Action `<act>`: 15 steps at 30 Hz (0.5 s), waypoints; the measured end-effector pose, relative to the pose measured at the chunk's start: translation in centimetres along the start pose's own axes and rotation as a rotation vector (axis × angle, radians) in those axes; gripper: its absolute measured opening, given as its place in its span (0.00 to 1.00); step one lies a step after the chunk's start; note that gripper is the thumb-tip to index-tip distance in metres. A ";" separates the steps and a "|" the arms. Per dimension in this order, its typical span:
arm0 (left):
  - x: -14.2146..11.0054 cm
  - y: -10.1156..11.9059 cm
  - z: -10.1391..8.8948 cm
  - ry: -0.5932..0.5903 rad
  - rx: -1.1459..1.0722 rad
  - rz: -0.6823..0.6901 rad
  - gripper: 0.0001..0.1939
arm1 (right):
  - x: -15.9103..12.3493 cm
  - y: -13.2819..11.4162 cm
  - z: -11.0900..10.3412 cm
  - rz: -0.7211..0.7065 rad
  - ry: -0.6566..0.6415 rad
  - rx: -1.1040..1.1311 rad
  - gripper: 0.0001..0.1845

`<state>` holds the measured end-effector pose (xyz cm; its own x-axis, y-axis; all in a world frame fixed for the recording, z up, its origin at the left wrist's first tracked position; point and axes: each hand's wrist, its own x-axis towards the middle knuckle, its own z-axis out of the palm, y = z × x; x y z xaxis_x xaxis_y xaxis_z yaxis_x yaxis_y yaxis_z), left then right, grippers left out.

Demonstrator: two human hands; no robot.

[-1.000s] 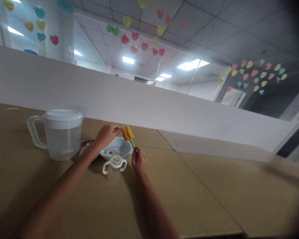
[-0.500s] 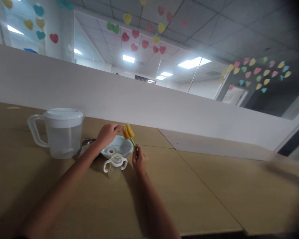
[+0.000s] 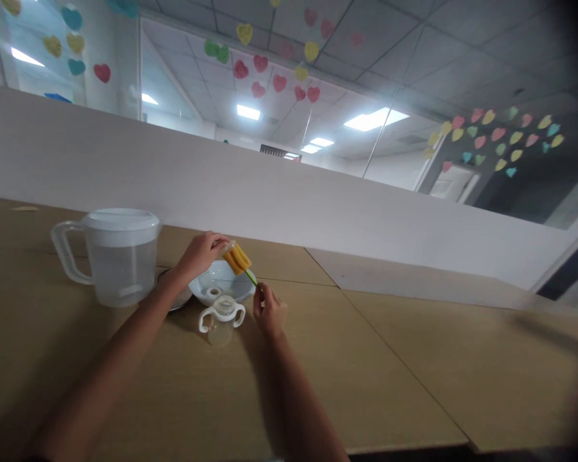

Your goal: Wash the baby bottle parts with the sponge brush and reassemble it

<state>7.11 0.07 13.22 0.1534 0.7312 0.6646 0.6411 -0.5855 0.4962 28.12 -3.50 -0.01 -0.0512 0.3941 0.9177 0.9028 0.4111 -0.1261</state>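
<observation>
My right hand (image 3: 270, 309) is closed around the thin green handle of a bottle brush (image 3: 237, 258) with a yellow sponge head. The brush tilts up to the left over a white bowl (image 3: 247, 290). My left hand (image 3: 203, 252) pinches a small clear piece (image 3: 228, 245) against the sponge's tip; its exact kind is too small to tell. In front of the bowl stands a clear baby bottle (image 3: 220, 328) without a lid, with two white handles. Inside the bowl lies a white ring (image 3: 214, 293).
A large clear pitcher (image 3: 125, 269) with a white lid stands at the left. Partly hidden behind my left forearm is a metal dish (image 3: 179, 300). A low white wall (image 3: 250, 192) runs along the back of the wooden table (image 3: 366, 385).
The brush head has moved left and slightly down, tilting more over the bowl. My left hand has shifted left with the clear piece, which now meets the sponge's end.
</observation>
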 end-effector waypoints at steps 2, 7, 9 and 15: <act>0.0 -0.1 -0.1 -0.046 -0.007 -0.009 0.12 | 0.0 0.0 -0.1 -0.031 0.017 -0.005 0.15; -0.2 -0.2 0.0 -0.107 0.010 -0.060 0.13 | -0.1 0.1 -0.2 -0.061 0.040 0.010 0.14; -0.2 -0.3 -0.1 -0.129 0.016 -0.060 0.14 | -0.1 0.2 -0.2 -0.068 0.047 0.019 0.14; -0.1 -0.6 -0.5 -0.154 0.106 -0.089 0.20 | 0.1 -0.1 -0.4 -0.013 0.092 0.044 0.15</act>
<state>6.30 0.18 13.09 0.2010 0.8281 0.5233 0.7315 -0.4822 0.4821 28.20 -3.79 0.23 -0.0221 0.3123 0.9497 0.8828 0.4520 -0.1281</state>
